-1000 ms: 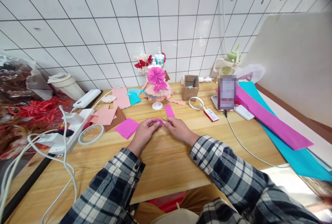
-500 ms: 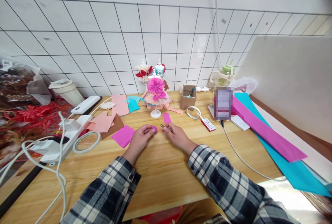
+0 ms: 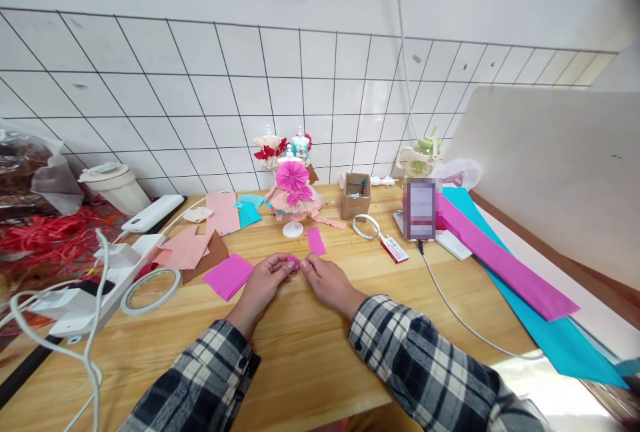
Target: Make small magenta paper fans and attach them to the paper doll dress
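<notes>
Pinched in my left hand (image 3: 271,279) is a small crumpled magenta paper piece (image 3: 294,263), close above the table. My right hand (image 3: 327,279) is closed and meets the paper piece from the right. The metal tips of tweezers showed from it a moment ago; now the fingers mostly hide them. Left of my left hand lies a stack of magenta paper squares (image 3: 229,277). A magenta strip (image 3: 315,241) lies just beyond my hands. Behind stands a small dress form (image 3: 293,185) in a peach paper skirt with magenta fan rosettes.
A small cardboard box (image 3: 356,197), a tape ring (image 3: 366,226) and a red-white packet (image 3: 395,249) lie to the right. A phone (image 3: 421,211) stands farther right, near long magenta and blue paper (image 3: 510,259). At left are peach paper (image 3: 185,247), another tape roll (image 3: 151,291) and a power strip (image 3: 117,285).
My right hand has moved left, up against the magenta piece, and the tweezer tips no longer show clearly. The camera view has tilted up slightly and shifted right.
</notes>
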A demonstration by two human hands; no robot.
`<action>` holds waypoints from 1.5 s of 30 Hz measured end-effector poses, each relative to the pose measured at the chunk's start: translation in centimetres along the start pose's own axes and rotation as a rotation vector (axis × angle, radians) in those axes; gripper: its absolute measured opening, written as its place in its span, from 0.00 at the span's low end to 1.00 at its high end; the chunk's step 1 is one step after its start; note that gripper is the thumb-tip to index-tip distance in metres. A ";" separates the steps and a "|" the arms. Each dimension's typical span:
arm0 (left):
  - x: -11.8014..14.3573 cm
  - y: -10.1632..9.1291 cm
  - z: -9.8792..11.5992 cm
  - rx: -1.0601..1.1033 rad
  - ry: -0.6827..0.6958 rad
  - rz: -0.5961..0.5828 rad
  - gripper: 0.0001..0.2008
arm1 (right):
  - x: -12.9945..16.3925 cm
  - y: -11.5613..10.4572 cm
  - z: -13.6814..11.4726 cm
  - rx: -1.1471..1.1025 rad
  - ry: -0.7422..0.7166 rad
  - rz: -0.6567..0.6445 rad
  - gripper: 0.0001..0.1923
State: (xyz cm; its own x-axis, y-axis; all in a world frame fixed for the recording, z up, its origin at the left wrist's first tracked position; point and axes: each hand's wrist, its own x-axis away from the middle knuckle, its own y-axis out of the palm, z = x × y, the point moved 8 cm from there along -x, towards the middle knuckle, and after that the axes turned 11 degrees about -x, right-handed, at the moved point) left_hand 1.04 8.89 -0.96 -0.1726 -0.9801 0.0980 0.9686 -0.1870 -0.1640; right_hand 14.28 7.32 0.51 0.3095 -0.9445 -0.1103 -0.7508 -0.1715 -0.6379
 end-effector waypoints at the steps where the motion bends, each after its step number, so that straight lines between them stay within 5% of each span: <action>1: 0.0 0.0 0.1 -0.004 0.002 0.003 0.20 | 0.0 0.0 0.0 0.003 -0.002 0.003 0.20; 45: 0.3 0.6 0.2 -0.009 0.018 -0.020 0.17 | -0.5 0.8 0.8 -0.211 -0.046 0.082 0.18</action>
State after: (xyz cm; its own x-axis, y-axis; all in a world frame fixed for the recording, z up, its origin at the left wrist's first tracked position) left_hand 1.62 8.54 -0.88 -0.1951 -0.9772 0.0832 0.9633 -0.2069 -0.1712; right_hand 14.00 7.89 -0.51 0.2648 -0.9448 -0.1927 -0.8785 -0.1539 -0.4523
